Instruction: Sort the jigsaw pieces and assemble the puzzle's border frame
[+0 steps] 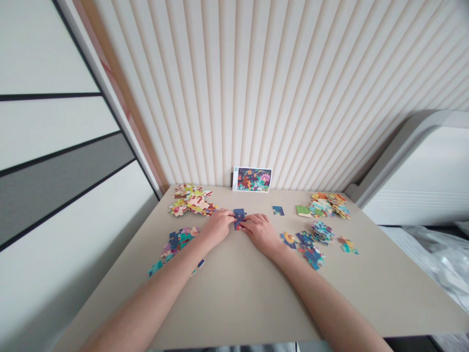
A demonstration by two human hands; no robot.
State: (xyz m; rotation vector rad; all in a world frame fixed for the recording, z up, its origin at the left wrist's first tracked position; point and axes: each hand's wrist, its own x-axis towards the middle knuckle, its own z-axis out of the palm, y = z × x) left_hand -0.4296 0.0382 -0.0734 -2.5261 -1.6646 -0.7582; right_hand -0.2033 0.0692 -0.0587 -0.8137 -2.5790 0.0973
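Two dark blue puzzle pieces (239, 215) lie together on the beige table (234, 303), one above the other. My left hand (219, 226) touches their left side with its fingers closed together. From the right, my right hand (261, 232) has its fingertips on the lower piece, which shows a bit of red. A single dark blue piece (278, 210) lies apart, up and to the right of my right hand. Behind the pieces, a picture card (252, 179) with a colourful sea scene leans upright against the wall.
Puzzle piles lie at the back left (192, 200), back right (324, 205) and right (311, 244). More pieces (179, 239) are partly under my left forearm. A pleated cream wall (234, 98) rises behind the table; clear plastic wrapping (439, 254) is at the right.
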